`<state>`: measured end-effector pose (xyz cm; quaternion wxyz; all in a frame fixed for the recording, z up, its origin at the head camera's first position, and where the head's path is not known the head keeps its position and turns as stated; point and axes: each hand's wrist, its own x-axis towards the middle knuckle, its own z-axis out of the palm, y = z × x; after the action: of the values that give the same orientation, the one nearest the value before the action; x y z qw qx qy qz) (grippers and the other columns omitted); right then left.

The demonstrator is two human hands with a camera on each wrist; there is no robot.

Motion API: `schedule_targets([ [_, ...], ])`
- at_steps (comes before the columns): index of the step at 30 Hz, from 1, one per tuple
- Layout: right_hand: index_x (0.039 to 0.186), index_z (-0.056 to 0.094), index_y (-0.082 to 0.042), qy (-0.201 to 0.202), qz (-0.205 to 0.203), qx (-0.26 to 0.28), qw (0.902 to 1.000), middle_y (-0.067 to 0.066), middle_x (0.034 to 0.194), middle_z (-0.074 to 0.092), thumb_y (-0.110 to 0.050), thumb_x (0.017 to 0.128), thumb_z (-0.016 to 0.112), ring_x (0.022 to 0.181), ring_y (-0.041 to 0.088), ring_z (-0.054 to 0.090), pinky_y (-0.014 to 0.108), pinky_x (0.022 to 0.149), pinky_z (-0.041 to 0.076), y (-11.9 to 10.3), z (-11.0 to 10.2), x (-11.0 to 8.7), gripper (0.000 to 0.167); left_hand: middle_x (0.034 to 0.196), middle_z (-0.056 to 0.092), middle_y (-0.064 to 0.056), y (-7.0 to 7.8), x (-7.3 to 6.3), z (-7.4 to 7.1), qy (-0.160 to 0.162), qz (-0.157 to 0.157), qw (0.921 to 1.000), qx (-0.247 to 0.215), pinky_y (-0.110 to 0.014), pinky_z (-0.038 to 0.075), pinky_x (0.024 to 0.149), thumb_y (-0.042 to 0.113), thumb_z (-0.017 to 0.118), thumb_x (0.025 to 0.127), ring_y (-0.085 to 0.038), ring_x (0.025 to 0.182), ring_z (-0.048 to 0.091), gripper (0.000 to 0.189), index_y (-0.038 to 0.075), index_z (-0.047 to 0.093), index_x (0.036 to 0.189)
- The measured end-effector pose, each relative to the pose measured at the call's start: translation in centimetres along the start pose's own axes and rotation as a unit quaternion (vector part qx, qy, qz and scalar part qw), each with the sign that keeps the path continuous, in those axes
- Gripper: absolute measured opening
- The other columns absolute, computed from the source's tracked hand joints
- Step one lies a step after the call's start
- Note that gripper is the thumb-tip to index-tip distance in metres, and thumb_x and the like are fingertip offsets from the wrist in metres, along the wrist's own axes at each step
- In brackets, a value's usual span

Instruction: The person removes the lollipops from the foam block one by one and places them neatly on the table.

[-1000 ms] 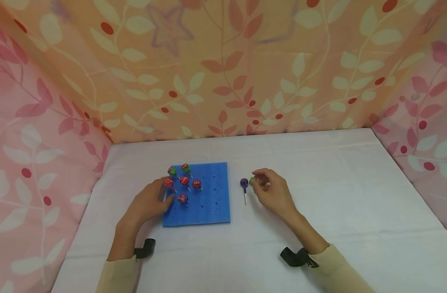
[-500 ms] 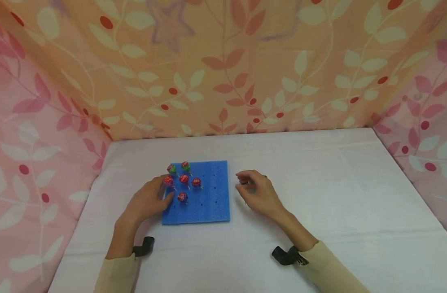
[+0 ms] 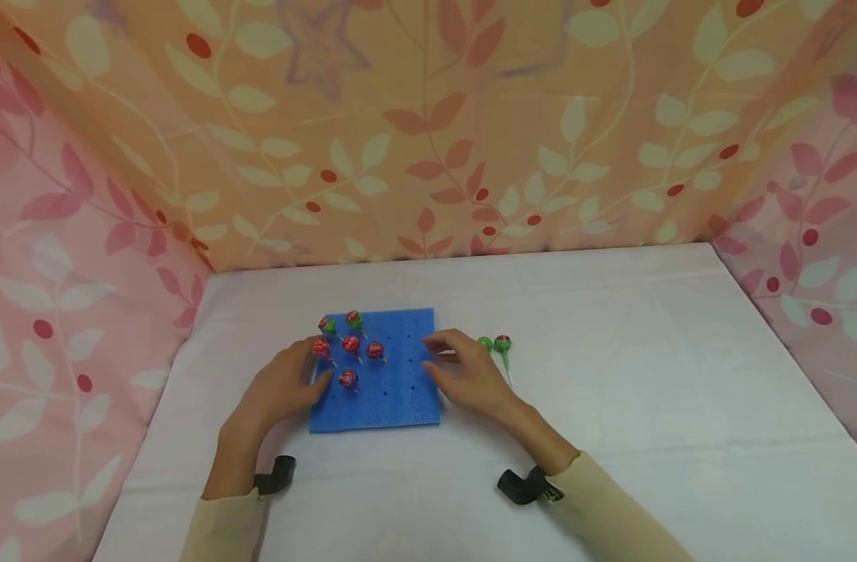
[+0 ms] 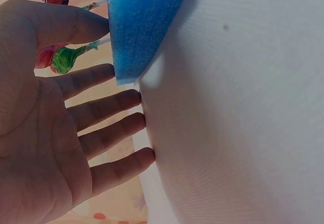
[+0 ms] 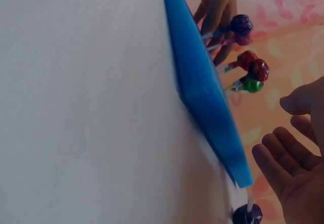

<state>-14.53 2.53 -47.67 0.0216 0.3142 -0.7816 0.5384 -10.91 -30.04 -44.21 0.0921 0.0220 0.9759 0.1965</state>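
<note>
A blue foam board (image 3: 403, 410) with small holes lies on the table, and several wrapped lollipops stand in its left part, among them a red one (image 3: 350, 343) and a purple-red one (image 3: 348, 379). My left hand (image 3: 284, 382) rests against the board's left edge, thumb and index fingertips touching it, the fingers fairly straight. At the right edge, my right hand (image 3: 471, 378) hovers with loosely bent fingers and nothing in them. Two green lollipops (image 3: 503, 343) lie just behind it. In the right wrist view a purple lollipop (image 5: 248, 215) shows past the board's corner; the hand hides it in the head view.
A white cloth covers the table (image 3: 646, 375). Patterned fabric walls (image 3: 428, 140) rise at the back and both sides. A black wrist camera mount (image 3: 523, 487) sits by the right sleeve, and another (image 3: 277, 474) by the left.
My right hand has moved left, from the loose lollipops to the board's right edge, uncovering the two green ones and covering the purple one. My left hand stays at the board.
</note>
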Motion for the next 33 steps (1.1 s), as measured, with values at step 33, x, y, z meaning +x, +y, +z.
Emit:
schedule_targets([
  [33,0.132,0.063,0.003,-0.023,0.033,0.006,0.9992,0.016,0.123,0.073,-0.002,0.096,0.073,0.115,0.027,0.074,0.035,0.099,0.063,-0.9,5.0,3.6,0.038,0.156,0.052,-0.029,-0.1,0.1,0.0,0.001,0.001,1.0,0.003,-0.07,0.041,0.119,0.031,0.065,0.1,-0.052,0.146,0.048,0.07,-0.001,0.042,0.157],
])
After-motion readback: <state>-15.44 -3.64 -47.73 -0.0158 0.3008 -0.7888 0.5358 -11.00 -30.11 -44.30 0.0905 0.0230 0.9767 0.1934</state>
